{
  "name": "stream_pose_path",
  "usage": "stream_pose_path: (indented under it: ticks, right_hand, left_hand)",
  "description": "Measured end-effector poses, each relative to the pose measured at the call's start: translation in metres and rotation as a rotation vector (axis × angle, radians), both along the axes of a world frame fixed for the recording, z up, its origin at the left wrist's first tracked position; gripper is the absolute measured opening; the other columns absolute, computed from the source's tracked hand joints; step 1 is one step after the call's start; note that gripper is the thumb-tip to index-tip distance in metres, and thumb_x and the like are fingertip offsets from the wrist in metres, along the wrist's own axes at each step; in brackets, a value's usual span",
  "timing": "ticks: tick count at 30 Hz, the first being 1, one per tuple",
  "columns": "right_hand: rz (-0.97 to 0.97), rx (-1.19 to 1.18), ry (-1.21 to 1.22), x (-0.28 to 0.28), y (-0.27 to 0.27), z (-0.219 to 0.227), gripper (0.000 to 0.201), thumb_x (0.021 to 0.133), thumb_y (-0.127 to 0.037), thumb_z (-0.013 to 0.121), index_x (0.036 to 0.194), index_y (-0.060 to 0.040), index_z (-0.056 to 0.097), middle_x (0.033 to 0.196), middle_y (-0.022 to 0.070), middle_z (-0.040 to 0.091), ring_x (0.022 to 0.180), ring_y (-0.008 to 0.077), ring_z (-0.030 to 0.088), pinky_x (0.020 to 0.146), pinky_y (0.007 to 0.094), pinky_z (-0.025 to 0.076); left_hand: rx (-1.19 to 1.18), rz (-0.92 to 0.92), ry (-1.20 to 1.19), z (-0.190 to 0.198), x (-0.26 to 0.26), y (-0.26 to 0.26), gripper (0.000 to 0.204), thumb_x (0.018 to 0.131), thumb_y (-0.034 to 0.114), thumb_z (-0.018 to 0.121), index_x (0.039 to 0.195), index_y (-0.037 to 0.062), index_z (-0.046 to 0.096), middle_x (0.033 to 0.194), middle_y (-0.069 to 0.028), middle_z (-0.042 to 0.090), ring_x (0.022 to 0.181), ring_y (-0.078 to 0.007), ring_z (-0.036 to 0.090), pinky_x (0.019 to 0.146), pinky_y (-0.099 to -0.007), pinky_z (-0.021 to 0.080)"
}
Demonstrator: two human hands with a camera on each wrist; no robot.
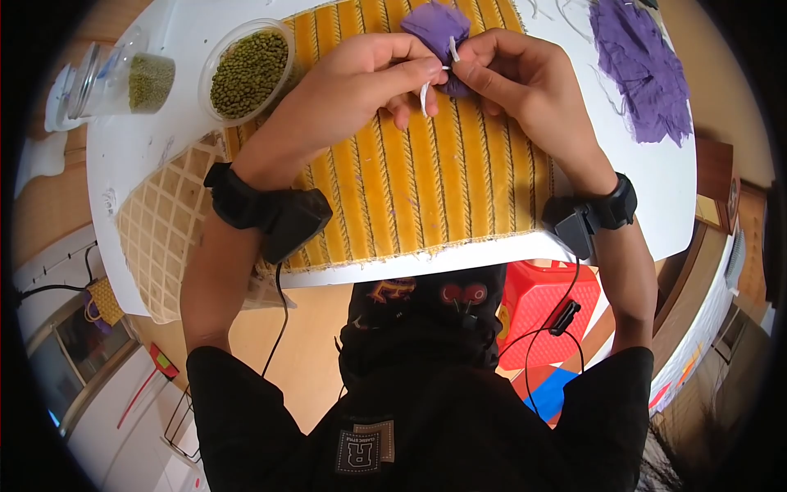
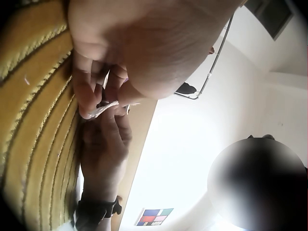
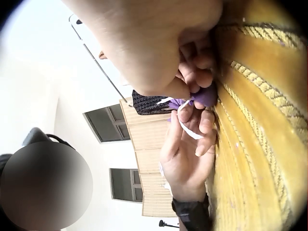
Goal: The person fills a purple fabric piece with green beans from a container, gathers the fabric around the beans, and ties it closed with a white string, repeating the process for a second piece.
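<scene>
Near the top of the head view, both hands meet over a small purple cloth bundle [image 1: 434, 26], which lies on a yellow striped cloth [image 1: 426, 189]. A thin white strip of cloth [image 1: 424, 97] runs round the bundle's gathered neck. My left hand [image 1: 361, 78] pinches the strip between thumb and forefinger, one end hanging below the fingers. From the other side my right hand [image 1: 529, 82] pinches the strip's other part, whose end sticks up beside the thumb. The right wrist view shows the white strip [image 3: 189, 129] at the left fingertips, beside the purple bundle [image 3: 206, 95].
A clear tub of green beans [image 1: 250, 70] stands left of the hands, beside a tipped jar [image 1: 152, 84] with more beans. Frayed purple cloth [image 1: 643, 74] lies at right on the white table [image 1: 668, 197]. A red stool [image 1: 545, 316] is below the table's edge.
</scene>
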State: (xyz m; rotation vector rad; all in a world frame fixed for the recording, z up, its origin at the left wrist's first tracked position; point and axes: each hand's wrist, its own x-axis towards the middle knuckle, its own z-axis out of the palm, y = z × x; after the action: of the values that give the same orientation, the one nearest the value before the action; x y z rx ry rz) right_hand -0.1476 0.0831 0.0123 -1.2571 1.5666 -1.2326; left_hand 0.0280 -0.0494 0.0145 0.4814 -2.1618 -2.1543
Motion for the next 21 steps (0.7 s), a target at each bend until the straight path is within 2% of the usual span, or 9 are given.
stream_pose_path:
  ticks: [4,6,12,16,21]
  right_hand:
    - [-0.022,0.002,-0.054,-0.003,0.002,0.002,0.014,0.091,-0.012,0.065,0.098,-0.0013,0.07,0.081,0.0026,0.068,0.061,0.0037,0.054,0.058,0.0174,0.044]
    - [-0.008,-0.022,-0.173,-0.003,0.001,0.002,0.014,0.09,-0.012,0.065,0.099,-0.002,0.07,0.082,0.0028,0.068,0.059,0.0032,0.051,0.056,0.017,0.042]
    - [0.037,-0.044,-0.402,-0.007,0.0,-0.002,0.013,0.09,-0.01,0.065,0.099,-0.0019,0.07,0.082,0.003,0.067,0.061,0.0046,0.052,0.057,0.0175,0.043]
    - [0.061,-0.019,-0.4,-0.005,0.0,-0.003,0.013,0.09,-0.01,0.065,0.098,-0.0012,0.07,0.08,0.0032,0.067,0.061,0.0045,0.055,0.057,0.0172,0.043]
    - [0.009,0.091,-0.229,0.001,0.0,0.003,0.012,0.092,-0.011,0.063,0.096,-0.0004,0.068,0.078,0.0043,0.068,0.057,0.0052,0.059,0.053,0.016,0.044]
  left_hand:
    - [-0.048,-0.036,0.017,-0.001,0.0,0.0,0.025,0.1,0.025,0.049,0.104,0.0024,0.058,0.09,-0.0061,0.065,0.076,-0.006,0.057,0.064,-0.0192,0.043]
    - [-0.016,-0.009,0.038,-0.003,0.0,0.001,0.025,0.1,0.025,0.049,0.107,0.0024,0.057,0.093,-0.0068,0.065,0.081,-0.0074,0.059,0.067,-0.0199,0.044]
    - [0.114,-0.001,0.079,-0.001,0.001,-0.003,0.024,0.1,0.024,0.049,0.107,0.0029,0.057,0.097,-0.0068,0.065,0.085,-0.008,0.059,0.067,-0.0202,0.044]
    - [0.107,0.021,0.125,-0.007,0.001,-0.003,0.022,0.099,0.022,0.051,0.106,0.0029,0.059,0.098,-0.0064,0.064,0.085,-0.0078,0.059,0.067,-0.0201,0.043]
    - [0.152,0.062,0.162,-0.01,-0.001,-0.004,0.02,0.099,0.017,0.052,0.107,0.0007,0.06,0.102,-0.0082,0.066,0.086,-0.0085,0.06,0.069,-0.0202,0.044]
